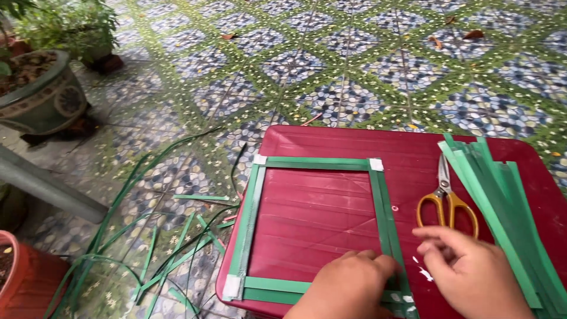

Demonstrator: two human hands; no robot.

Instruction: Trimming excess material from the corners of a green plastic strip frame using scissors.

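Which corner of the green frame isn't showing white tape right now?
The near right corner of the green strip frame: the left hand covers it. The other three corners show white tape.

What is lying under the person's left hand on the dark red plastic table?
The left hand covers the lower right corner of the green strip frame. Whether white tape joins that corner is hidden.

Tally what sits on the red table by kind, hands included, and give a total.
Green strip frame: 1
Yellow-handled scissors: 1
Pile of loose green strips: 1
Hands, left hand and right hand, at the frame's near right corner: 2
Total: 5, all on the red table.
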